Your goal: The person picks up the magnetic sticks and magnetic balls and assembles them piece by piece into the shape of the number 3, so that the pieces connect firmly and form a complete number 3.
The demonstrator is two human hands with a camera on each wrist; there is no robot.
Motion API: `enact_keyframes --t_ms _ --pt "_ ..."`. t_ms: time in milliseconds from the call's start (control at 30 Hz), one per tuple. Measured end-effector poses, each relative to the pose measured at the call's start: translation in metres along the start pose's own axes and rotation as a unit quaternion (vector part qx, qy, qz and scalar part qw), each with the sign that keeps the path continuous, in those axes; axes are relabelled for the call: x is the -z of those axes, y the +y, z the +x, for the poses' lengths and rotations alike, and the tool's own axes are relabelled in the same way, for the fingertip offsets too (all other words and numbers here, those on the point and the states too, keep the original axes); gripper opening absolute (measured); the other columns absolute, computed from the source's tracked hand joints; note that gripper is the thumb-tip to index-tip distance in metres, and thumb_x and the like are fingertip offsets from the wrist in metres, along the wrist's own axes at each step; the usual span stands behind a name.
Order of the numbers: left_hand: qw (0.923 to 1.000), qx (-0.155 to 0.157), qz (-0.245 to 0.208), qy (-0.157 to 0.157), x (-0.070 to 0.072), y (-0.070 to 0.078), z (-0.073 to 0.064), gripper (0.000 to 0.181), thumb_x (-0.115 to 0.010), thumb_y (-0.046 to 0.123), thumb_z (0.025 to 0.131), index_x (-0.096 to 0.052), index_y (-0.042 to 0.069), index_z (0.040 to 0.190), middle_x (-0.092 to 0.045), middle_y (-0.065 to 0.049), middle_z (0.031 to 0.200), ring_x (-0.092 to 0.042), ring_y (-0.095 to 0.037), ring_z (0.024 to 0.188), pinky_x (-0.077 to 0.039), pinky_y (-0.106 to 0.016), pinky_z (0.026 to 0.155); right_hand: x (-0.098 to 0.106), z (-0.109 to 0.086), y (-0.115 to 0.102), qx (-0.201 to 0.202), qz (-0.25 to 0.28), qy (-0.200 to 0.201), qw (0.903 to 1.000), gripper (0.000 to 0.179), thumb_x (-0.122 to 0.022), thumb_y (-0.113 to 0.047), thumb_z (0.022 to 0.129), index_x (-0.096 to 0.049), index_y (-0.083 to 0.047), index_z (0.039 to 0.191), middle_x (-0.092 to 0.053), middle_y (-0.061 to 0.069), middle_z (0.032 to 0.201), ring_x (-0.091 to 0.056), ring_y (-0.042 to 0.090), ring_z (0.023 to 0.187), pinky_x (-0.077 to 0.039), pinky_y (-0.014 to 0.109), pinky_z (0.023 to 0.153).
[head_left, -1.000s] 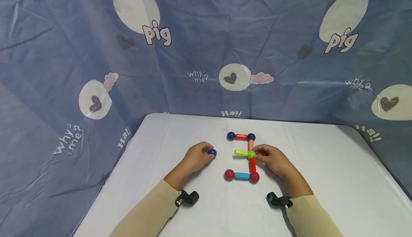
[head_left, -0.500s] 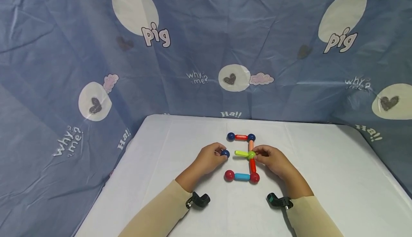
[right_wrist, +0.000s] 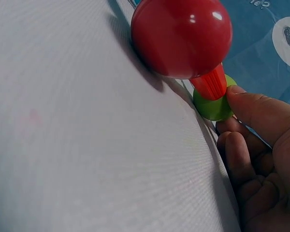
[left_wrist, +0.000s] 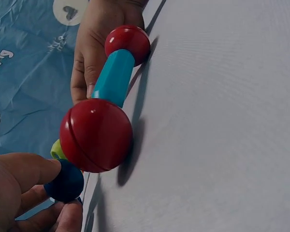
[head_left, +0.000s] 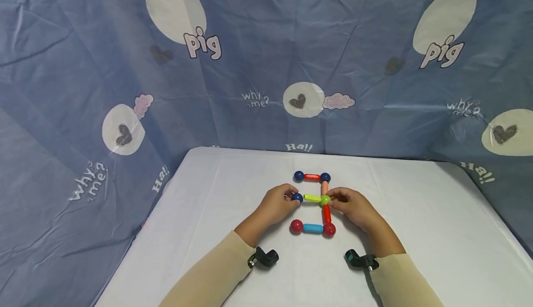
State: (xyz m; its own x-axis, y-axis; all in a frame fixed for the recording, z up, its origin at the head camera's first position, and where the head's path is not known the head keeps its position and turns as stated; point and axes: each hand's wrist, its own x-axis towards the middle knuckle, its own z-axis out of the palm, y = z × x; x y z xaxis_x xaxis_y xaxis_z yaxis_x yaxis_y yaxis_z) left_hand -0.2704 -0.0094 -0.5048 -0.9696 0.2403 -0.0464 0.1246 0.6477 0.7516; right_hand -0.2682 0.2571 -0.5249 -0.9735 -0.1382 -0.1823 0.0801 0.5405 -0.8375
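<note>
My left hand (head_left: 277, 203) pinches a dark blue ball (head_left: 297, 197) between thumb and fingers, close by the free end of a yellow-green rod (head_left: 312, 198). That rod joins a lime green ball (head_left: 325, 200), which my right hand (head_left: 350, 205) pinches from the right side. From the green ball an orange rod (head_left: 325, 187) runs back to a blue corner ball (head_left: 325, 177), and a red rod (head_left: 326, 214) runs forward to a red corner ball (head_left: 329, 229). The left wrist view shows the held blue ball (left_wrist: 66, 181) in the fingers; whether it touches the rod is hidden.
At the back, another red rod (head_left: 312, 177) ends in a blue ball (head_left: 298, 176). In front, a light blue rod (head_left: 313, 228) ends in a red ball (head_left: 296, 226), near my left hand. White cloth covers the table (head_left: 437, 214); a blue printed curtain (head_left: 250, 57) hangs behind.
My left hand has carried the blue ball rightward, up to the end of the yellow-green rod. The right hand keeps its pinch on the green ball, and the joined pieces stay in place.
</note>
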Motion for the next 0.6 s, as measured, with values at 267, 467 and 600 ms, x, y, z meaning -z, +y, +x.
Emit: enact_keyframes --t_ms 267,467,600 --pt "0.9999 0.01 0.0 0.008 -0.0019 0.0001 0.0009 0.03 -0.079 0.024 0.095 -0.071 0.017 0.123 -0.067 0.006 0.098 -0.06 -0.01 0.089 -0.054 -0.028 0.079 -0.0001 0.0019 0.0011 0.0 0.0 0.001 1.0 0.03 -0.075 -0.026 0.098 -0.071 -0.018 0.127 -0.068 0.004 0.122 -0.056 0.026 0.114 -0.05 0.042 0.101" --pt "0.9996 0.008 -0.005 0.025 -0.0016 0.0021 0.0013 0.029 -0.078 0.026 0.095 -0.071 0.017 0.121 -0.066 0.005 0.097 -0.059 -0.011 0.088 -0.053 -0.029 0.078 -0.0002 0.0014 0.0011 -0.007 0.004 0.002 1.0 0.029 -0.075 -0.025 0.098 -0.072 -0.019 0.126 -0.068 0.004 0.122 -0.056 0.026 0.114 -0.051 0.041 0.101" --pt "0.9992 0.006 -0.014 0.038 -0.0023 0.0045 0.0012 0.029 -0.078 0.028 0.095 -0.072 0.018 0.122 -0.064 0.005 0.096 -0.058 -0.012 0.088 -0.052 -0.028 0.078 0.0003 0.0002 0.0003 -0.004 0.003 0.006 1.0 0.029 -0.075 -0.024 0.098 -0.072 -0.018 0.126 -0.068 0.005 0.12 -0.057 0.026 0.112 -0.051 0.04 0.1"
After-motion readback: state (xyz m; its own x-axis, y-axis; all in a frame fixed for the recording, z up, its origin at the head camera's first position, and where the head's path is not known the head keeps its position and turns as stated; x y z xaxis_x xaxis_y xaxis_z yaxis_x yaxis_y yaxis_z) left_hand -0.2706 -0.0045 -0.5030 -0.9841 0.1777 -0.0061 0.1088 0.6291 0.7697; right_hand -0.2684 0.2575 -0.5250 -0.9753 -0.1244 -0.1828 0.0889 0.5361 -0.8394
